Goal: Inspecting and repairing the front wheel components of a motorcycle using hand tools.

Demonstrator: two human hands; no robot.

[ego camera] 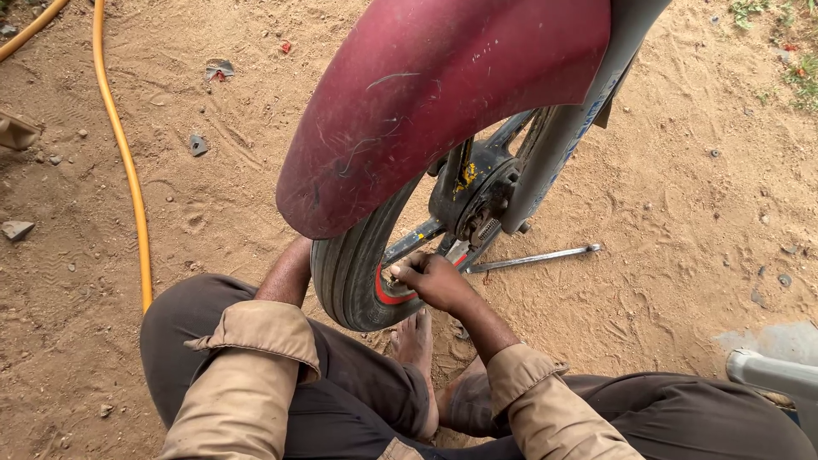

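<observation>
While the person squats on sandy ground, their right hand (434,281) is curled closed against the rim of a motorcycle front wheel (354,277), fingers pinching something too small to make out. Their left hand is hidden behind the tyre. Above the right hand arches a maroon mudguard (426,102); a metal rod (532,257) lies just beyond it, and an orange hose (128,170) runs well off past the left arm.

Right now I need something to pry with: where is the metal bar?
In the head view, the metal bar lies on the sand right of the wheel, just beyond the right hand.
</observation>
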